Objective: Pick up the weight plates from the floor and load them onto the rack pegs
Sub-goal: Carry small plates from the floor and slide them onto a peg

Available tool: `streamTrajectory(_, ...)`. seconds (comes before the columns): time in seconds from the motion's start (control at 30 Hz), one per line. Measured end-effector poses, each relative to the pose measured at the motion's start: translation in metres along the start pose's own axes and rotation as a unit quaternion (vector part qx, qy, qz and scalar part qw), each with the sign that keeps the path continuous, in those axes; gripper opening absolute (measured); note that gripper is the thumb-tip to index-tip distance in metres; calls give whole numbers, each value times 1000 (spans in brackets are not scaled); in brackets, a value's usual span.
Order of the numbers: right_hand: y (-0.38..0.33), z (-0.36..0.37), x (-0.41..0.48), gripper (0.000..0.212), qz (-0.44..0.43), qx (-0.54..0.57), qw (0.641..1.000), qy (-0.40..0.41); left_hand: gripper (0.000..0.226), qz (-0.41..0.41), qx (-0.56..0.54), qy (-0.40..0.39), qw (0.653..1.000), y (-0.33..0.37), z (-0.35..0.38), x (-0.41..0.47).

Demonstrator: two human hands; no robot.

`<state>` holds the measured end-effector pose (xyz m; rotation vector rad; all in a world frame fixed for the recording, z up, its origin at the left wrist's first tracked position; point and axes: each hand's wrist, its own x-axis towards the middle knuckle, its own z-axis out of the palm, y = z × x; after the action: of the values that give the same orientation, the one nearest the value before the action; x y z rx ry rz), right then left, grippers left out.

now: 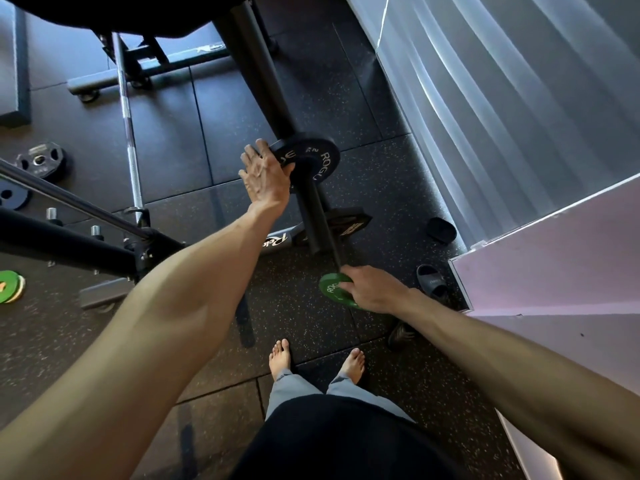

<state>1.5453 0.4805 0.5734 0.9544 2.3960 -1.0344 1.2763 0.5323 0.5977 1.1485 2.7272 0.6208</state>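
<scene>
Dim gym interior, cool daylight glowing through the sheer curtain (502, 98) at upper right, pale glare on its folds, dark rubber floor (214, 133) underexposed, black weight plate (311, 155) lettering legible, wide-angle bending at edges, slight overall softness.

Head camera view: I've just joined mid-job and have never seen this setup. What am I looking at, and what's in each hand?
There is no machine here. One camera, worn on the person's head, looks down past two bare arms. The left hand presses a round black weight plate with white lettering, which sits on a black steel rack peg. The right hand pinches a small green round plate near the peg's free end. On the speckled black rubber floor lie a chrome barbell and more green plates at far left.
</scene>
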Motion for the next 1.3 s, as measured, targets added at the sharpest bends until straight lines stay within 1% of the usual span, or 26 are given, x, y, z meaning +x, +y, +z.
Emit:
streamTrajectory(0.07,-12,0,-6,25,-44,-19,999,2,50,-7,1,19,1000,-12,-1,-19)
streamTrajectory(0.1,-18,0,-8,22,-62,-25,998,8,51,-17,6,17,1000,-20,-2,-30)
streamTrajectory(0.13,-24,0,-10,19,-76,-21,997,16,54,-38,10,-7,999,-29,-3,-41)
streamTrajectory(0.17,-29,0,-10,18,-87,-8,996,24,53,-59,10,-60,996,-38,-3,-53)
streamTrajectory(0.2,-35,0,-11,17,-96,9,995,32,47,-74,14,-144,987,-47,-6,-65)
streamTrajectory(0.23,-40,1,-12,17,-102,29,994,39,39,-83,10,-252,964,-57,-9,-77)
streamTrajectory(0.27,-45,2,-12,18,-105,48,992,48,31,-100,-13,-356,929,-66,-15,-90)
streamTrajectory(0.3,-50,0,-13,19,-107,67,990,58,26,-126,-53,-426,894,-75,-20,-101)
streamTrajectory(0.33,-55,-1,-13,20,-106,88,988,70,25,-156,-108,-464,865,-82,-26,-113)
streamTrajectory(0.4,-62,-6,-15,19,-102,140,980,102,27,-205,-233,-484,818,-99,-34,-133)
streamTrajectory(0.43,-64,-9,-15,18,-100,160,975,119,35,-213,-280,-493,796,-106,-36,-141)
streamTrajectory(0.5,-67,-13,-14,18,-94,183,968,146,59,-219,-342,-506,761,-112,-41,-153)
streamTrajectory(0.53,-68,-16,-14,18,-92,193,964,156,65,-221,-361,-504,753,-112,-44,-155)
streamTrajectory(0.6,-68,-20,-11,19,-82,205,959,179,67,-222,-384,-501,743,-105,-51,-154)
streamTrajectory(0.63,-67,-21,-10,19,-72,208,956,194,68,-215,-388,-500,744,-102,-54,-153)
streamTrajectory(0.67,-65,-22,-9,19,-61,211,953,210,68,-195,-379,-495,757,-98,-55,-151)
streamTrajectory(0.73,-60,-24,-6,20,-48,213,945,243,64,-134,-340,-468,805,-93,-54,-147)
streamTrajectory(0.8,-54,-28,-2,20,-46,210,940,266,54,-83,-312,-423,847,-87,-51,-143)
streamTrajectory(0.9,-40,-31,4,19,-44,184,943,275,45,-29,-289,-361,886,-77,-46,-139)
streamTrajectory(1.0,-27,-31,11,20,-32,158,945,285,41,13,-231,-296,927,-69,-40,-134)
streamTrajectory(1.17,-17,-33,16,21,-37,124,947,295,35,66,-160,-217,961,-60,-33,-134)
streamTrajectory(1.3,-8,-31,16,22,-45,87,955,279,33,114,-128,-184,968,-60,-30,-136)
